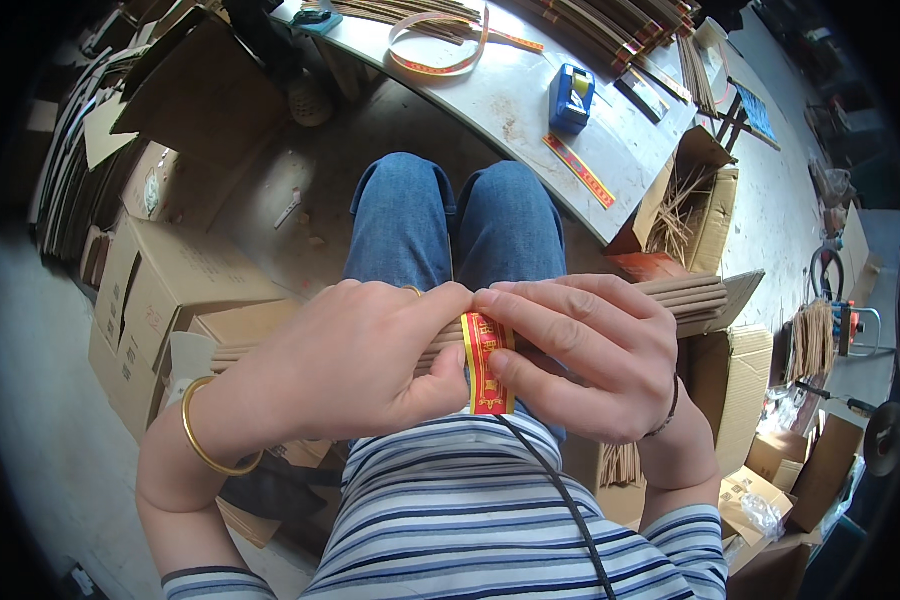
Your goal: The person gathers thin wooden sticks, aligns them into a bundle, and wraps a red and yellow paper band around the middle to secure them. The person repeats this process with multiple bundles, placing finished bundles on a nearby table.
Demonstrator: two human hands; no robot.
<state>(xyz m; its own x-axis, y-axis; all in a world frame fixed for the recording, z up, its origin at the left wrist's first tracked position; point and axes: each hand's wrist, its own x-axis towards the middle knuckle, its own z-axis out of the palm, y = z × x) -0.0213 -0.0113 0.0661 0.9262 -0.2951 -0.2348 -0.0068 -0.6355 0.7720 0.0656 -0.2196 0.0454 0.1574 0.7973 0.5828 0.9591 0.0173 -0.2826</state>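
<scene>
A bundle of brown incense sticks lies crosswise above my lap, its ends showing past both hands. My left hand is closed round the bundle left of its middle, the thumb pressed beside a red and yellow paper band. From the right, my right hand grips the same bundle, with fingertips and thumb on the band's right edge. The band passes over the front of the bundle, and its lower end hangs free below the sticks. Whether it goes round the back is hidden.
On the table ahead stand a blue tape dispenser, a flat red and yellow strip and a looped strip. Wrapped bundles lie at the back. Cardboard boxes stand at left; an open box with loose sticks is at right.
</scene>
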